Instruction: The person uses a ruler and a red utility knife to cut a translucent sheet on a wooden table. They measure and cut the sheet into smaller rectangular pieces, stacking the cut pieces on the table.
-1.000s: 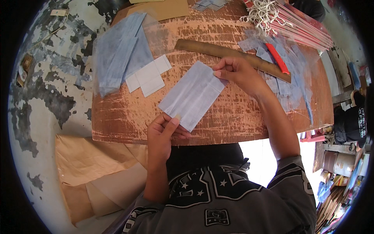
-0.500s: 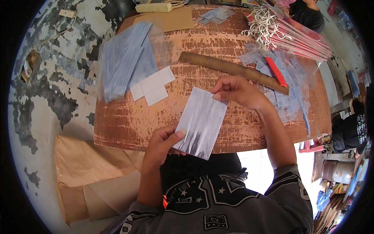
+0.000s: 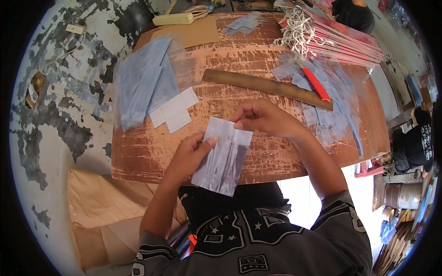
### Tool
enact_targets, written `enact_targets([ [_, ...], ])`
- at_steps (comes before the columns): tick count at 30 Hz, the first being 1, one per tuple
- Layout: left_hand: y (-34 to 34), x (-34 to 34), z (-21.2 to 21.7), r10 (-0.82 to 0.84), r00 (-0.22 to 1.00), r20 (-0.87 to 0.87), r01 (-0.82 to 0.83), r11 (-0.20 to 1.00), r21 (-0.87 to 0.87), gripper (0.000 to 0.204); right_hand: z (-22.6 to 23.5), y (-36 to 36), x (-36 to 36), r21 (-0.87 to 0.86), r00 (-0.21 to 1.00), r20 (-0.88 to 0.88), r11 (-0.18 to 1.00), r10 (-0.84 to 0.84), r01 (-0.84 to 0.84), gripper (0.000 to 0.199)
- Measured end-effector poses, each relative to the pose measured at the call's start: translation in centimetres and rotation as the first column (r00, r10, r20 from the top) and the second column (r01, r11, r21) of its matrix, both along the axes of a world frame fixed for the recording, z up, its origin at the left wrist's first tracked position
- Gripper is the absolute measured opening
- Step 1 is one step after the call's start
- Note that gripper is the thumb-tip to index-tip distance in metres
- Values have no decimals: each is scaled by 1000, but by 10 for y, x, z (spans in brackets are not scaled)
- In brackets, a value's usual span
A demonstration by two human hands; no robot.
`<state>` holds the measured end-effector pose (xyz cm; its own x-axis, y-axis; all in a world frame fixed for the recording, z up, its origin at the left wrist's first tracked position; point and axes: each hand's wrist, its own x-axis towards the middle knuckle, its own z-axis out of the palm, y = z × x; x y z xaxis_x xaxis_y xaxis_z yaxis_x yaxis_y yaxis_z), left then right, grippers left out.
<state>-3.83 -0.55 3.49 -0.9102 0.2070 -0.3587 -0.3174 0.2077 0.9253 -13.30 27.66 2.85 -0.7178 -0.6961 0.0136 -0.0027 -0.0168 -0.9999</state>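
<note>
Over the near edge of the table I hold a shiny, whitish plastic sleeve (image 3: pixel 220 163), tilted, its lower end reaching past the edge toward my lap. My left hand (image 3: pixel 189 155) grips its left side, thumb lying on the front face. At the top right corner, my right hand (image 3: pixel 263 119) pinches it between thumb and fingers. Whether a card lies inside the sleeve is hard to make out. Closest to my left hand on the tabletop are white cut card pieces (image 3: pixel 174 111). Beyond my right hand lies a long brown ruler (image 3: pixel 262 86), and a red cutter knife (image 3: pixel 316 84) rests across its right end.
Bluish clear plastic sheets (image 3: pixel 142 85) lie stacked at left, and loose plastic pieces (image 3: pixel 338 108) are scattered at right. White cords (image 3: pixel 297 32) top a red and white bundle (image 3: pixel 352 46). Cardboard (image 3: pixel 200 34) and a power strip (image 3: pixel 172 19) sit far left. Other people are at right.
Both hands and the sleeve have shifted left. My left thumb has moved up along the sleeve's side. The whole view has also shifted slightly.
</note>
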Motion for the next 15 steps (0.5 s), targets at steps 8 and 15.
enact_targets([
  [8,19,-62,16,-172,945,-279,69,937,-343,37,-2,-3,7,-16,984,-20,984,-178,178,18],
  [15,23,-91,-11,-323,851,-414,173,917,-359,44,-20,5,16,-9,959,68,961,-275,276,18],
])
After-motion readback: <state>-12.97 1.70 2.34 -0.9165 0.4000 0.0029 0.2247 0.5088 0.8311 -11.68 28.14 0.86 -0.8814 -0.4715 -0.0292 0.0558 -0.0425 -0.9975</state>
